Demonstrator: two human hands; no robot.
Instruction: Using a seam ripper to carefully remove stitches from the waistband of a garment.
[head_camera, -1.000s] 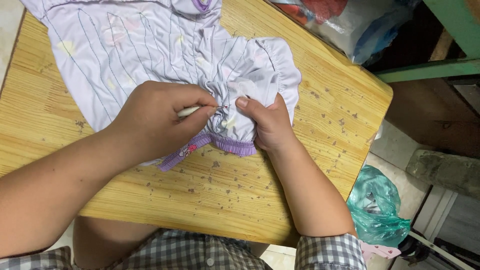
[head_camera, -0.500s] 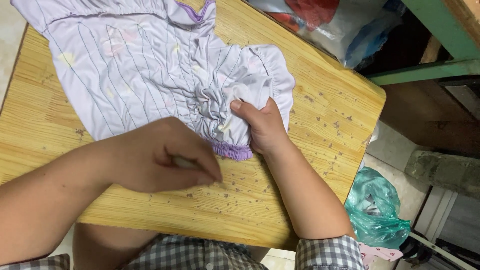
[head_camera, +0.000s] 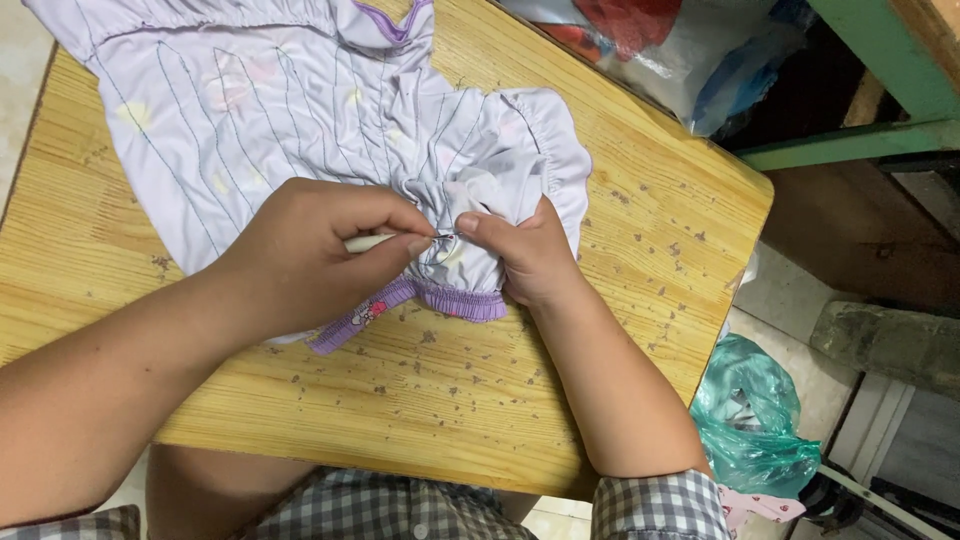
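Observation:
A pale lilac garment (head_camera: 300, 110) with thin stitched lines and a purple elastic hem lies spread on the wooden table (head_camera: 640, 210). My left hand (head_camera: 310, 255) grips a small white-handled tool (head_camera: 370, 241) whose thin metal tip touches the gathered fabric. My right hand (head_camera: 525, 255) pinches and holds down the bunched cloth just right of the tip, thumb pointing toward the left hand. The hem band (head_camera: 440, 300) curls below both hands.
A clear plastic bag of red and blue cloth (head_camera: 680, 50) lies at the table's far right corner. A green plastic bag (head_camera: 750, 410) sits on the floor to the right. A green frame (head_camera: 860, 90) stands behind. My checked sleeves show at the bottom.
My left hand, which had dropped down toward the near table edge, has come back up to the gathered cloth with the tool. My right hand kept its hold on the fabric.

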